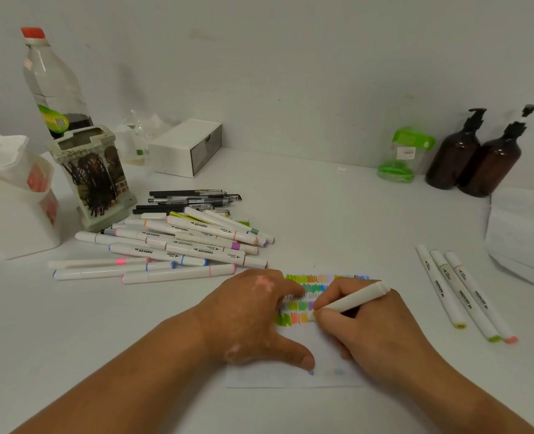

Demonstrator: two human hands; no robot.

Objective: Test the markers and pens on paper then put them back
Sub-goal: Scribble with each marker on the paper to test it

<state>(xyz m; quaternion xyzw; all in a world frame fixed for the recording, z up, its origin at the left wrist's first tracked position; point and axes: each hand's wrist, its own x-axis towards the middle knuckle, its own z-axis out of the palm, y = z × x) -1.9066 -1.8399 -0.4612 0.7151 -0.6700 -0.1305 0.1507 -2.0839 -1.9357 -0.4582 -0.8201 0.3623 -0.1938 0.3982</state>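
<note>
A small sheet of paper (pixel 322 361) lies near the front of the table, its upper half covered with rows of coloured scribbles. My left hand (pixel 253 317) rests flat on the sheet's left side, fingers apart. My right hand (pixel 365 330) grips a white marker (pixel 356 300), whose tip touches the paper at the end of the lowest scribble row. A heap of white markers (pixel 178 245) lies to the left, with black pens (pixel 193 200) behind it. Three more markers (pixel 463 292) lie side by side to the right.
A decorated pen holder (pixel 93 177) stands at the left beside a white container (pixel 15 195) and a clear bottle (pixel 52 83). A white box (pixel 184 145) sits at the back. A green jar (pixel 406 155), two brown pump bottles (pixel 475 155) and a white pack (pixel 522 233) are at the right.
</note>
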